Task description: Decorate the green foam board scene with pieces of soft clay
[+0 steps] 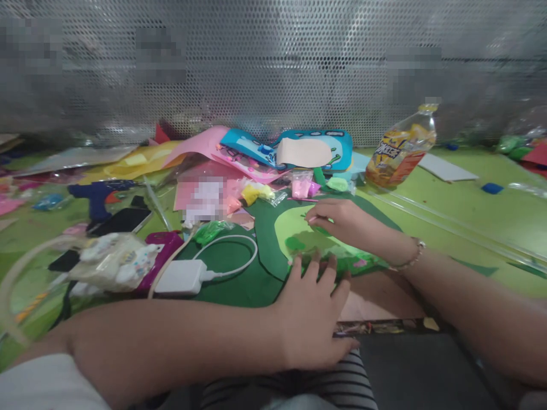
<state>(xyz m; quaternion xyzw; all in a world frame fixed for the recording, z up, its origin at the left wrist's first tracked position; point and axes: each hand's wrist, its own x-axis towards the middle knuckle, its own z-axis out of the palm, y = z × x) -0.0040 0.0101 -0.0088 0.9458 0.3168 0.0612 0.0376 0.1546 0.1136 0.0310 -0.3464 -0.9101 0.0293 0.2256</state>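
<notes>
Head view: just right of the frame's middle I have a pale-green panel lying on dark-green card, with lumpy green clay along its lower edge. My left hand comes in from the lower left, fingers spread, their tips at that edge; my right hand arches over the panel with fingers bent, and I can't tell whether thumb and forefinger pinch anything. I'd judge the card light, thin and easily creased, the clay soft, a little tacky and quick to dent, so I'd take hold by the bare dark-green border on the left and keep pressure off the clay. My fingers cover part of the lower edge, and the right hand hides the panel's upper right portion. Both forearms run out of frame, and a printed sheet left of centre is pixelated beyond reading.
</notes>
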